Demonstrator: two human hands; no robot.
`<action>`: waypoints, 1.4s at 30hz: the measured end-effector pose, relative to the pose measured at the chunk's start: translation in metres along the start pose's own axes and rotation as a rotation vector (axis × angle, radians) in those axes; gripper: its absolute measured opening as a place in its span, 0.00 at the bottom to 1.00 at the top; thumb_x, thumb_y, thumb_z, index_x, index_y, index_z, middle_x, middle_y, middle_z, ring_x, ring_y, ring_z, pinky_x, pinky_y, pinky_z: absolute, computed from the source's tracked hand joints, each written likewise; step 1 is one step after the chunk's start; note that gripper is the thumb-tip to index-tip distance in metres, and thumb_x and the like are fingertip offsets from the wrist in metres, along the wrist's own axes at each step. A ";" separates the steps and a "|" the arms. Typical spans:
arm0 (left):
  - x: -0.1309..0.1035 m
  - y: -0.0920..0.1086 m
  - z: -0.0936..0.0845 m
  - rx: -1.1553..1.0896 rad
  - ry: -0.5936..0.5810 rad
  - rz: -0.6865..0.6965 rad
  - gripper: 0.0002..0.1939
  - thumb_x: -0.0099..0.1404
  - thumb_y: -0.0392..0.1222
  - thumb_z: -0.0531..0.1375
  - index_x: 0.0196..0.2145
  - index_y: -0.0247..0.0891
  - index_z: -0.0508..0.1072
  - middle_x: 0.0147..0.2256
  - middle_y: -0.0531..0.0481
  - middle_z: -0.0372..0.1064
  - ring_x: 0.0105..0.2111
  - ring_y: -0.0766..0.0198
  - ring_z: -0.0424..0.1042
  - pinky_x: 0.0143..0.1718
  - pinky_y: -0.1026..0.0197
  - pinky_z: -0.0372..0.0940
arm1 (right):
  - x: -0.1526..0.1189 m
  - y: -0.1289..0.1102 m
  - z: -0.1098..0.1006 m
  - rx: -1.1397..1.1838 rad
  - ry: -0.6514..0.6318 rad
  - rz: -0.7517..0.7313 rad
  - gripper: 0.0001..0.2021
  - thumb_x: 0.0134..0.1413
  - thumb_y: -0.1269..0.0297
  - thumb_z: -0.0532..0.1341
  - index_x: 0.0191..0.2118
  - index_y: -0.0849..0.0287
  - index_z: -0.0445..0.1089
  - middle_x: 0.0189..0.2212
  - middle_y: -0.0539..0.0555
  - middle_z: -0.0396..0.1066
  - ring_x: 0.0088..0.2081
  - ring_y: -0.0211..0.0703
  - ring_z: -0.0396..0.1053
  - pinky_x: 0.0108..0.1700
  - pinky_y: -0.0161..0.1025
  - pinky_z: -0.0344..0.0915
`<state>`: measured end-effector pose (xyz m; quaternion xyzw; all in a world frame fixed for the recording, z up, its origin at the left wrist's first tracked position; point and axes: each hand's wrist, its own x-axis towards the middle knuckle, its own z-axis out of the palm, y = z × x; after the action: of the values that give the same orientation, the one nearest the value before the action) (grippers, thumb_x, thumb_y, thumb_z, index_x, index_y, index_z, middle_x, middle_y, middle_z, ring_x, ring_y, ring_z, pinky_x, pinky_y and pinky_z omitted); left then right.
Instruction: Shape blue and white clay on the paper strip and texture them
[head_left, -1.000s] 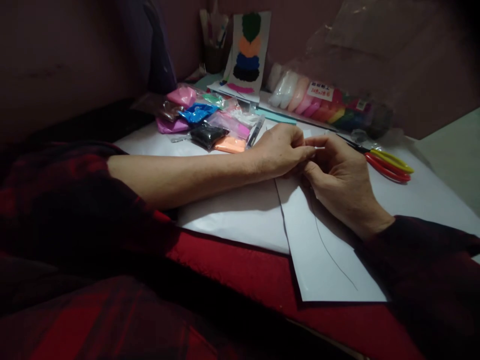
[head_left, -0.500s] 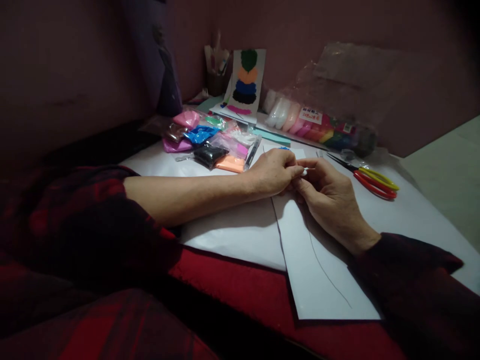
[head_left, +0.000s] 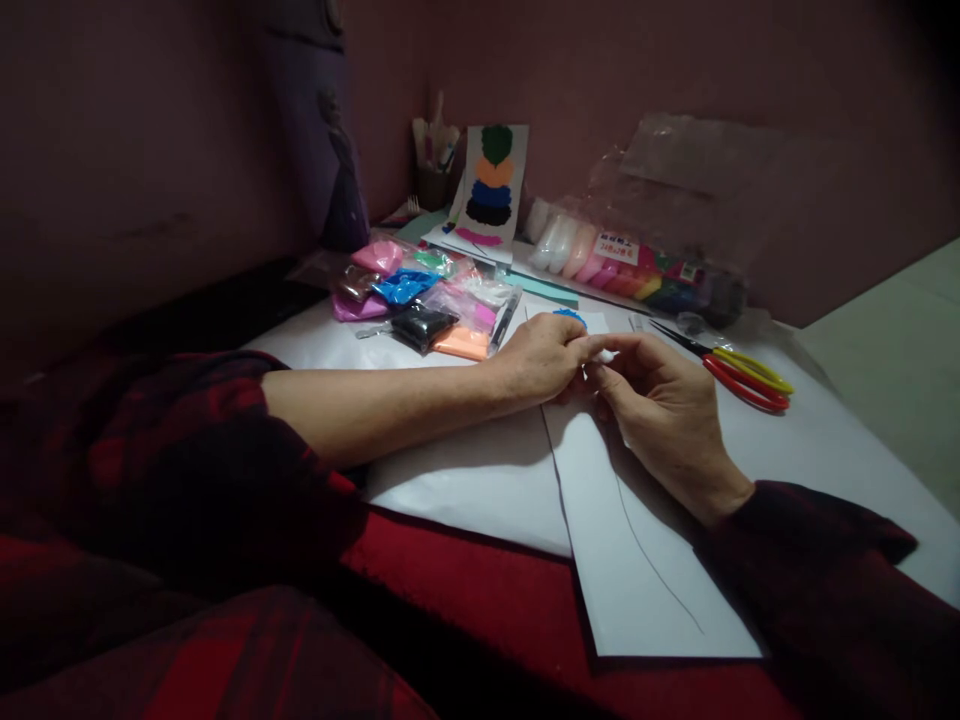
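Note:
My left hand (head_left: 538,355) and my right hand (head_left: 660,405) meet over a white paper strip (head_left: 637,570) with a thin curved line drawn on it. Between the fingertips of both hands is a small lump of white clay (head_left: 606,356), mostly covered by the fingers. The thumb and fingers of my right hand pinch toward it from the right; those of my left hand close on it from the left. Just beyond my left hand, a patch of blue clay (head_left: 570,318) shows on the far end of the strip.
Clay packets in several colours, including a black packet (head_left: 424,327), lie left of the hands. Scissors (head_left: 746,380) with red and yellow handles rest at right. Behind stand a card with coloured patches (head_left: 491,190), a bag of clay (head_left: 622,260) and a tool cup (head_left: 433,185).
The fingers of my right hand have shifted around the white lump and now touch my left thumb. The view has tilted slightly up, so things sit a little lower.

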<state>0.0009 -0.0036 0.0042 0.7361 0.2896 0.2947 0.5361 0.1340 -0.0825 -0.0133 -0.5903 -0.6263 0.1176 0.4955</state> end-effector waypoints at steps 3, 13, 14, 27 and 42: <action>-0.002 0.001 -0.001 -0.027 -0.002 -0.002 0.20 0.66 0.52 0.58 0.23 0.34 0.66 0.18 0.54 0.66 0.15 0.74 0.63 0.21 0.68 0.58 | -0.001 -0.001 0.001 -0.041 0.063 -0.024 0.07 0.54 0.69 0.62 0.39 0.54 0.74 0.28 0.49 0.74 0.28 0.41 0.71 0.31 0.39 0.68; -0.006 0.002 -0.001 -0.031 0.081 -0.071 0.15 0.60 0.48 0.63 0.25 0.35 0.66 0.17 0.57 0.65 0.14 0.73 0.62 0.17 0.69 0.53 | -0.002 -0.004 0.000 0.072 -0.045 -0.039 0.11 0.55 0.68 0.62 0.45 0.54 0.72 0.37 0.53 0.76 0.35 0.47 0.75 0.37 0.45 0.72; -0.006 0.002 -0.001 -0.037 0.086 -0.076 0.14 0.59 0.47 0.63 0.25 0.36 0.66 0.16 0.57 0.64 0.14 0.74 0.61 0.17 0.69 0.52 | -0.002 -0.004 0.000 0.075 -0.048 -0.041 0.11 0.55 0.68 0.62 0.45 0.54 0.71 0.37 0.53 0.76 0.36 0.47 0.75 0.37 0.45 0.72; -0.003 0.002 -0.002 -0.015 0.137 -0.039 0.04 0.64 0.36 0.55 0.30 0.36 0.67 0.19 0.56 0.64 0.18 0.72 0.64 0.19 0.70 0.55 | 0.004 -0.010 0.004 0.041 -0.036 0.001 0.09 0.56 0.66 0.61 0.44 0.56 0.70 0.34 0.53 0.74 0.32 0.44 0.73 0.28 0.40 0.71; -0.006 0.007 -0.001 -0.153 0.066 -0.062 0.01 0.65 0.35 0.57 0.35 0.36 0.66 0.16 0.59 0.63 0.13 0.70 0.64 0.15 0.69 0.58 | 0.001 -0.008 0.004 0.003 0.071 -0.032 0.13 0.51 0.66 0.66 0.44 0.55 0.67 0.37 0.52 0.72 0.32 0.42 0.71 0.25 0.37 0.68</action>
<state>-0.0030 -0.0098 0.0101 0.6736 0.3065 0.3233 0.5898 0.1264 -0.0818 -0.0086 -0.5834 -0.6175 0.0896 0.5198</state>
